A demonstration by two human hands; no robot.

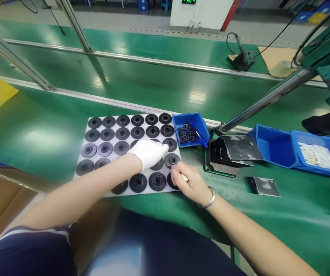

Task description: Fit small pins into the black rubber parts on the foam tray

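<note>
Rows of round black discs (138, 183) lie on a white sheet (96, 153) on the green table. My left hand (150, 152), in a white glove, reaches over the right part of the sheet, its fingertips at a disc (170, 145) in the last column. Whatever its fingers pinch is too small to make out. My right hand (190, 182), bare with a bracelet at the wrist, is closed at the sheet's lower right corner around a small white object (185, 178). Just right of the sheet, a blue bin (192, 119) holds small black parts (187, 133) and a blue pen (201, 138).
Right of the bin stand a black metal block (239, 147) and a slanting metal pole (265, 100). Two more blue bins (276, 147) are farther right, near a small dark block (265, 186). A cardboard box (1, 199) sits at the left.
</note>
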